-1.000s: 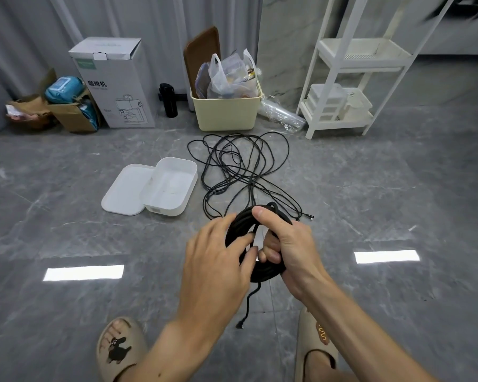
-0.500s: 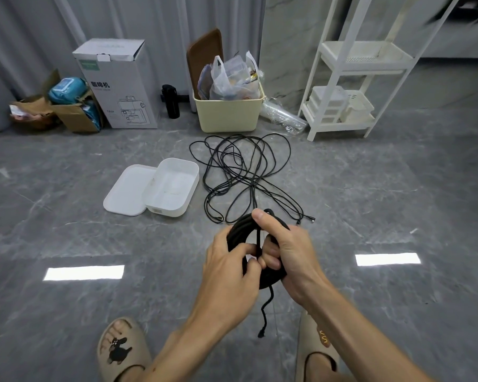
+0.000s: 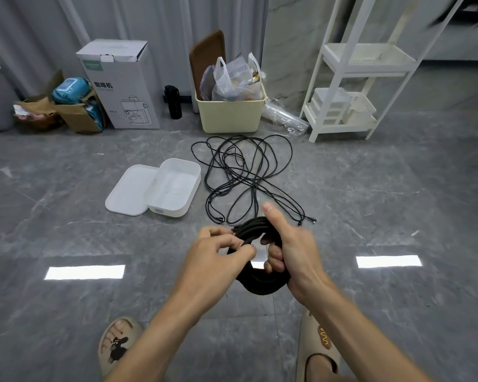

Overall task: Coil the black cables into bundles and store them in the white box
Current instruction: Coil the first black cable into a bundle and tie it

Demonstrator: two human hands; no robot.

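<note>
A thick black cable coil (image 3: 261, 281) hangs in front of me above the grey floor. My right hand (image 3: 293, 249) grips its right side, fingers through the loop and thumb raised. My left hand (image 3: 218, 252) pinches strands at the coil's upper left. The cable's loose end is hidden behind my hands. A tangle of thin black cables (image 3: 246, 175) lies loose on the floor beyond. To its left stands the open white box (image 3: 188, 199), nothing inside it, with its lid (image 3: 130, 191) flat beside it.
Along the back wall stand a cream bin (image 3: 229, 114) stuffed with plastic bags, a black bottle (image 3: 173, 102), a white carton (image 3: 122, 84) and a white shelf rack (image 3: 356, 78). My sandalled feet (image 3: 116, 346) show at the bottom.
The tail that dangled below the coil is no longer visible. My left hand has shifted to the coil's upper left and pinches strands there. My right thumb has lifted off the coil.
</note>
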